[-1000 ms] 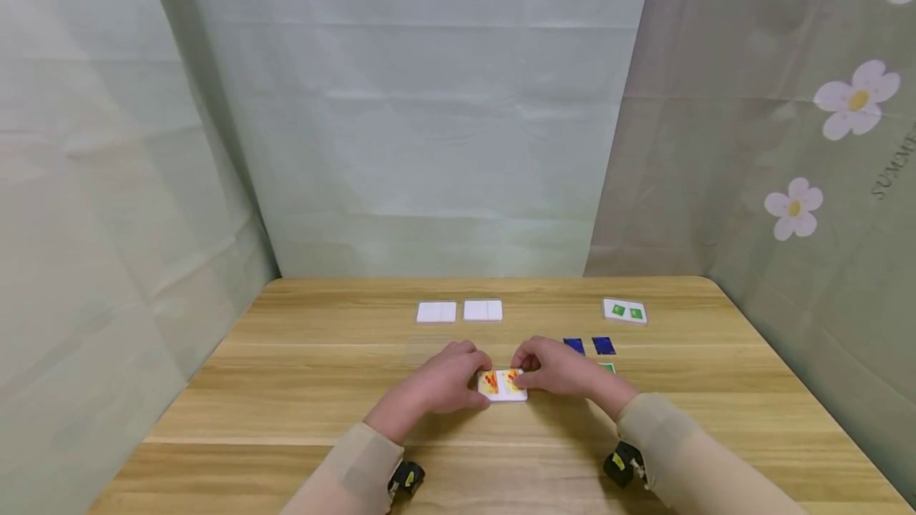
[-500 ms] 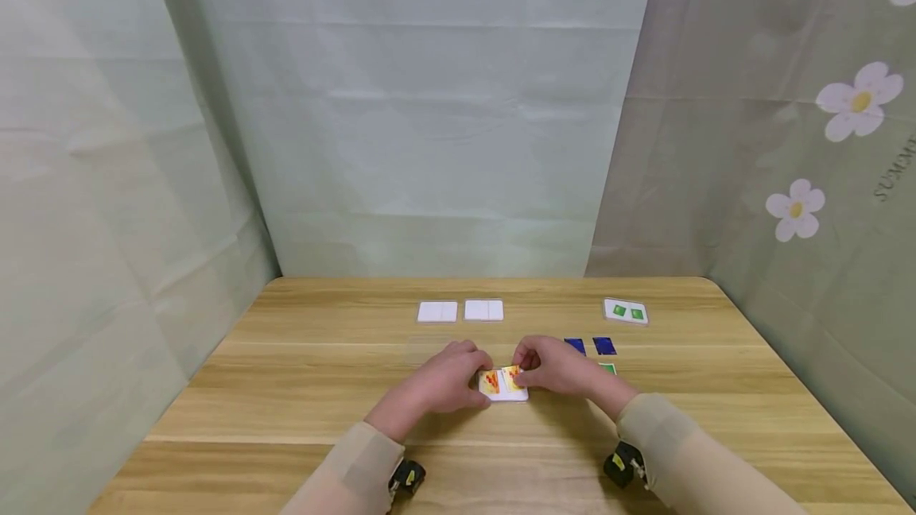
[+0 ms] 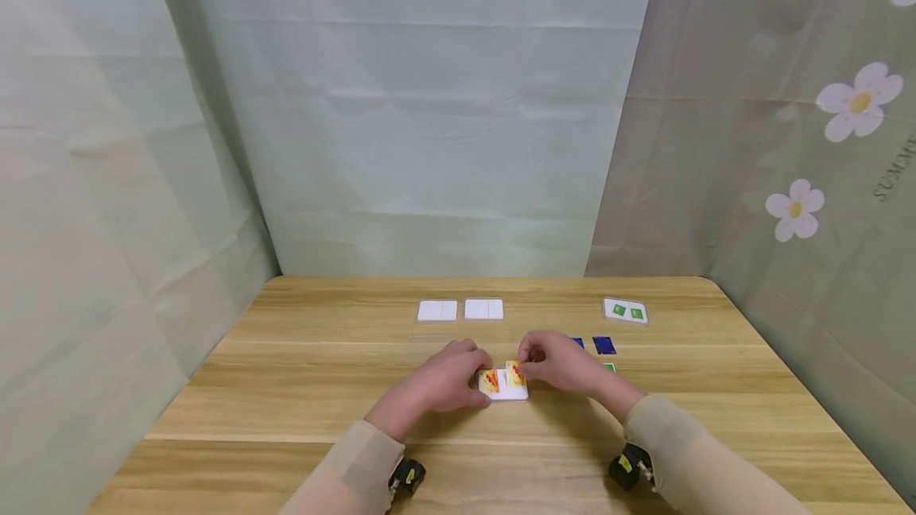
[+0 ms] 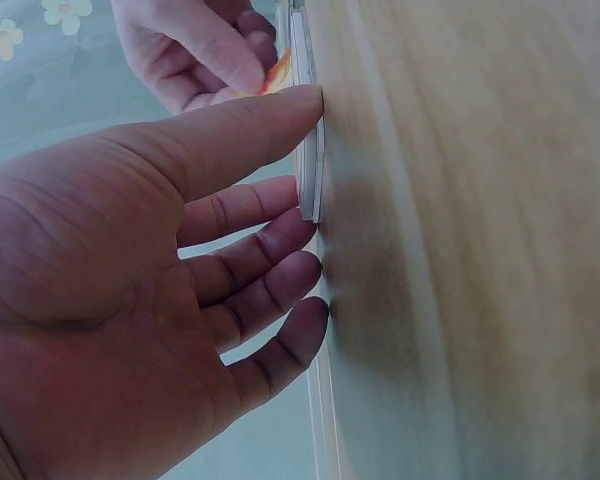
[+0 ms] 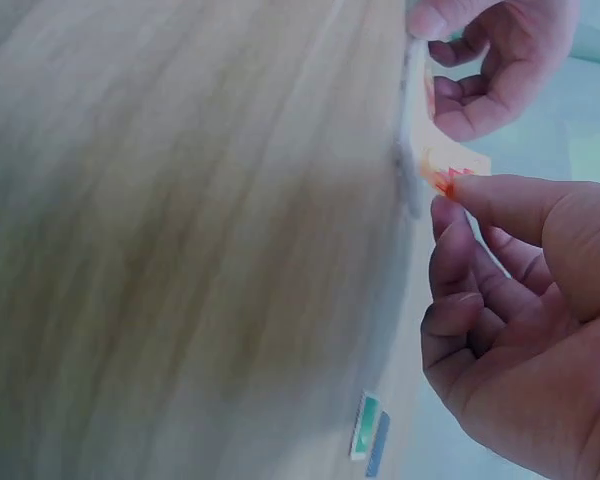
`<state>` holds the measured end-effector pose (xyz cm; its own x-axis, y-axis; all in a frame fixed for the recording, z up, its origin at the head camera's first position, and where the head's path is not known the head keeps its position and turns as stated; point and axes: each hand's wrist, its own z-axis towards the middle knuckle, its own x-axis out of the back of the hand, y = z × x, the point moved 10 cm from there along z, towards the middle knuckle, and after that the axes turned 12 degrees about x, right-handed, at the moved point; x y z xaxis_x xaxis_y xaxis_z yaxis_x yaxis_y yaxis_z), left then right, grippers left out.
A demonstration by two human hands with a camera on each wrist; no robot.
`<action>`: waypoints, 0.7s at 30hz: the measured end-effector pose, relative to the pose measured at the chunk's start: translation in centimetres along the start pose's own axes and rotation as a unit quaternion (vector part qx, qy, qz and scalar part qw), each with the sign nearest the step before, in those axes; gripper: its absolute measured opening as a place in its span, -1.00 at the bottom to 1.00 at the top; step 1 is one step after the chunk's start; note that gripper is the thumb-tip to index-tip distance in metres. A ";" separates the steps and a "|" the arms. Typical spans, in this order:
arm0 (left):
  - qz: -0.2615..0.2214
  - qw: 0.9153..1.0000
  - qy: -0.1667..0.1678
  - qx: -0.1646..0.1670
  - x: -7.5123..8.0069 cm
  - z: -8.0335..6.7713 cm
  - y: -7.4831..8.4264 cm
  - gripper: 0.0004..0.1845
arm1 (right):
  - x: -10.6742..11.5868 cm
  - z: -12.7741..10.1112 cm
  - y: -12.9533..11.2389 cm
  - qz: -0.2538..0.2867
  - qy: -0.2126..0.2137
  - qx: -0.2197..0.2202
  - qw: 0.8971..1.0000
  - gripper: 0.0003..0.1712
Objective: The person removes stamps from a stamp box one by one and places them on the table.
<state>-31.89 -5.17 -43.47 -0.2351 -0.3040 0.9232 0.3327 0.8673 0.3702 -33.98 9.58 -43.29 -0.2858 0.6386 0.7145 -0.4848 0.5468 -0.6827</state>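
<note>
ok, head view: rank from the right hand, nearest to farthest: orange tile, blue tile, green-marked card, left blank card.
1. orange tile, pinched in the right hand itself.
2. blue tile, just beyond the hand, to its right.
3. green-marked card, far right of the table.
4. left blank card, far side, left of centre.

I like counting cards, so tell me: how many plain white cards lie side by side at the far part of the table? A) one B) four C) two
C: two plain white cards lie next to each other on the far part of the wooden table, beyond the hands.
</note>
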 end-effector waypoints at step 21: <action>0.006 1.000 0.012 -0.019 0.1 0.0 0.2 -0.51 | 5.5 -3.0 2.3 0.012 0.055 0.008 0.998 -0.89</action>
<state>-31.83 -5.06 -43.27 -0.2096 -0.3031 0.9296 0.3693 0.8558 0.3623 -34.13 15.95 -41.41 -0.2066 0.7076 0.6757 -0.4926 0.5215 -0.6967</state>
